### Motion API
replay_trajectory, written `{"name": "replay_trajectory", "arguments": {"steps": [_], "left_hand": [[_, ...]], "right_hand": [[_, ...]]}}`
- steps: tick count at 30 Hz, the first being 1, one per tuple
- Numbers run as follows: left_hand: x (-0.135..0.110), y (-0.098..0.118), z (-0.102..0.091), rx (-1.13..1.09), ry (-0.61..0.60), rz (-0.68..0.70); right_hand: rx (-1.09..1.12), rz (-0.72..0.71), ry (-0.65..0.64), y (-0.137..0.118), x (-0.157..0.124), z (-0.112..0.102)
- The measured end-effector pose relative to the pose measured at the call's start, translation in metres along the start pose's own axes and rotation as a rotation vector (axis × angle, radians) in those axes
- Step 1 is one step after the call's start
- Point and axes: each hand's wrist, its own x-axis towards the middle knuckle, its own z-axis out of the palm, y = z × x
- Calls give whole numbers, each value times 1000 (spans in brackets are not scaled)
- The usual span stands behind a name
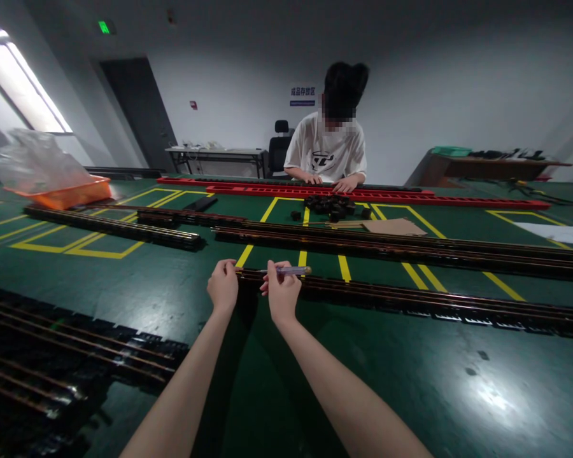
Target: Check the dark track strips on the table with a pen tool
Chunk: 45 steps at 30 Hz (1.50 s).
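Left hand (223, 286) pinches a long black-and-copper rail (410, 299), over which the right hand (283, 295) clasps a slim translucent purplish tool (292, 270).

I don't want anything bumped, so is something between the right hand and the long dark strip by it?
Nothing visible blocks it. The right hand, holding a slim tool, is right at the long dark strip; the left hand is at the strip's left end.
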Motion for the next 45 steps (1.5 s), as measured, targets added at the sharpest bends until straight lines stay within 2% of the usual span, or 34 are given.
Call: {"name": "replay_trajectory", "arguments": {"steps": [7, 18, 34, 45], "left_hand": [[-1, 1, 0, 21, -4, 5], [-2, 2, -1, 44, 34, -29], [-1, 1, 0, 12, 63, -25], [3, -1, 2, 14, 68, -21]], "right_hand": [[-19, -24, -45, -1, 0, -1], [21, 20, -219, 1, -3, 7], [-146, -79, -276, 5, -3, 4], [-150, -123, -170, 6, -6, 5]]}}
